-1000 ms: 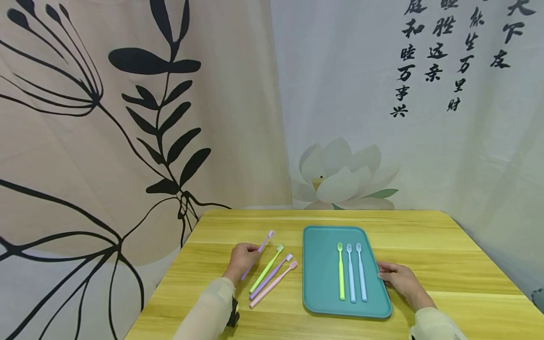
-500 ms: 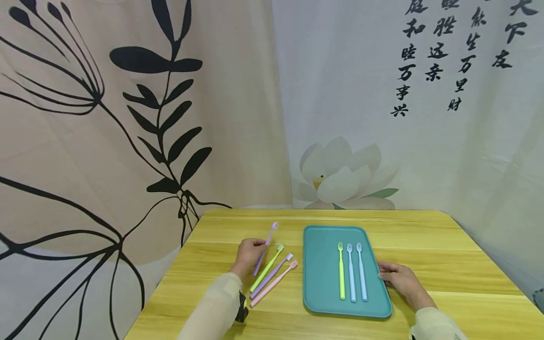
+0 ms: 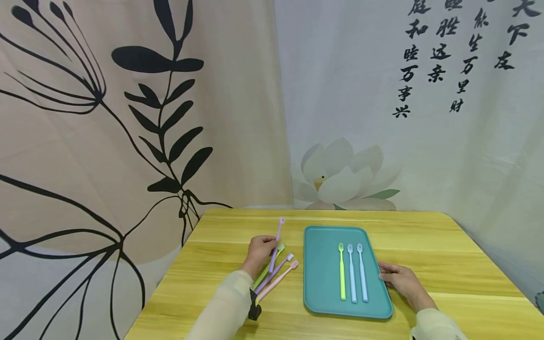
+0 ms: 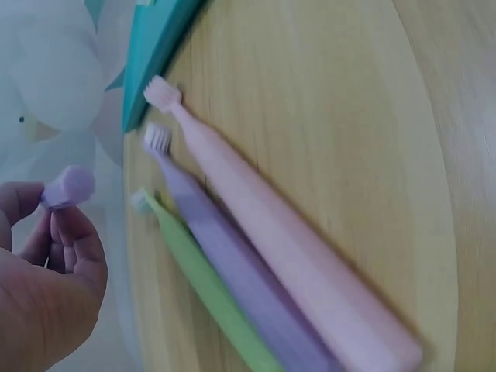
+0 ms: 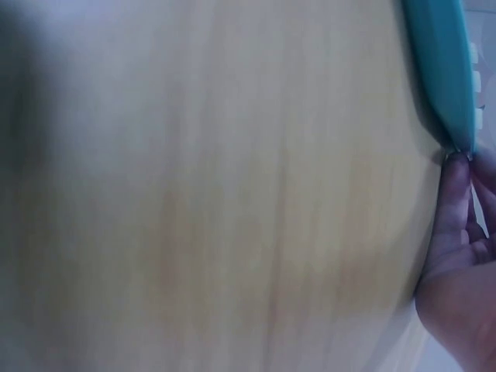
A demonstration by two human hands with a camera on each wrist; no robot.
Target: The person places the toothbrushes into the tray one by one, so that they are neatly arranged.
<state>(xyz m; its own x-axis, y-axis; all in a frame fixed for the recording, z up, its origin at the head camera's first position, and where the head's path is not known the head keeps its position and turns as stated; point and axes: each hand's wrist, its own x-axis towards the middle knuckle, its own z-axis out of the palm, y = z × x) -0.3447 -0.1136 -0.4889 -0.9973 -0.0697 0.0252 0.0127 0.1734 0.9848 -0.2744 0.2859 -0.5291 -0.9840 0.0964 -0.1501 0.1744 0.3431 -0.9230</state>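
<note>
The left grip (image 3: 260, 252) has shifted right over the last second, taking the lilac toothbrush (image 3: 274, 258) from the left of the loose brushes to a spot above the green toothbrush (image 4: 209, 279). That leaves the lilac toothbrush nearer the tray (image 3: 319, 274) but still outside it, so the carry looks only partway along. Thumb and fingers of this grip pinch it around mid-handle, apparently lifted off the tabletop (image 3: 429, 245).

Its long axis has swung from a clear rightward slant to nearly straight away from the person, leaning slightly right. The brush head points away, beyond the grip; the handle end points back toward the person. Which way the bristles face is too small to tell.

Beneath and to the right of the left grip, the green toothbrush, a purple toothbrush (image 4: 232, 249) and a pink toothbrush (image 4: 269, 221) lie slanted, heads away and rightward. The right grip (image 3: 401, 282) stays put, pinching the tray's rim. To its left in the tray lie a lime toothbrush (image 3: 342, 281) and two light-blue toothbrushes (image 3: 352, 281), roughly parallel, heads away.
</note>
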